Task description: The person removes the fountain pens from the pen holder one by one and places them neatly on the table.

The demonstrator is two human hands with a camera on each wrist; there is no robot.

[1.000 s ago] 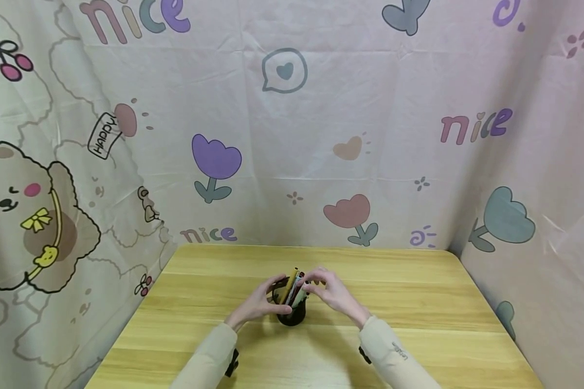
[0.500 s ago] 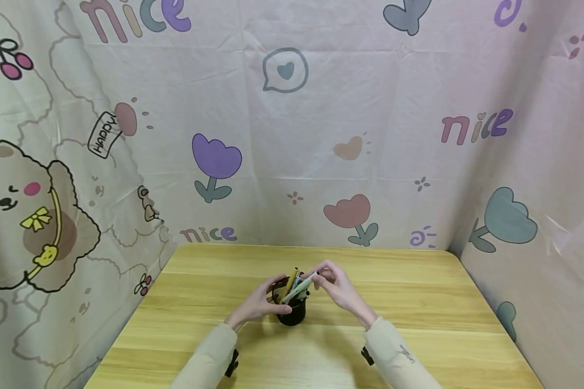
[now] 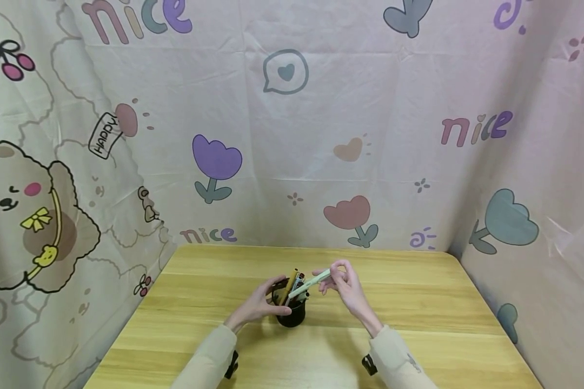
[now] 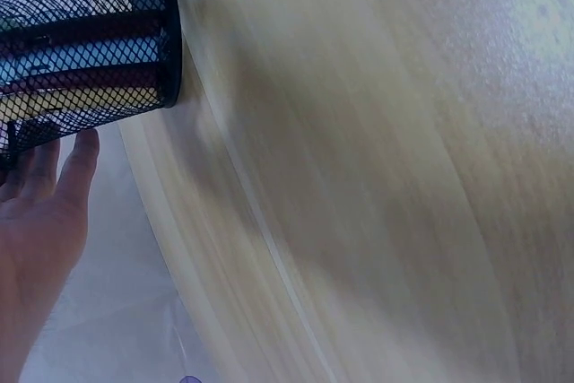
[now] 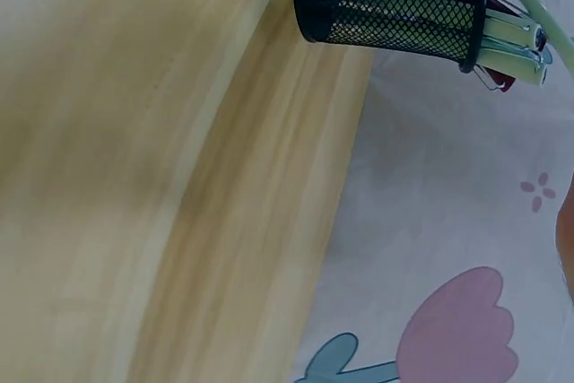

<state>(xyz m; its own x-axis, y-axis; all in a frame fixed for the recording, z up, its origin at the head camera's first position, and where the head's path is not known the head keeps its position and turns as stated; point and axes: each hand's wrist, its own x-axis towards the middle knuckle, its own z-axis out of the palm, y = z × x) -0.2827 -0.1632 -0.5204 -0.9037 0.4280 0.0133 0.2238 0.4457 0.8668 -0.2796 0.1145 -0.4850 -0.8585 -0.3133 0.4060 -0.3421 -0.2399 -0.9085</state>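
Gripping 1 blk mesh cup (image 3: 292, 317) w/ L hand (image 3: 259, 303), pinching 1 lt-green pen (image 3: 310, 283) w/ R hand (image 3: 349, 287).

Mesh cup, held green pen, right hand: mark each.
Mesh cup (image 4: 99, 47), left wrist view: side wall.
Held green pen (image 3: 310, 284), head view: mid-barrel.
Right hand (image 3: 349, 289), head view: middle of hand.

Light wood-grained table (image 3: 409, 302) with a black mesh pen holder (image 3: 292, 318) upright on top.
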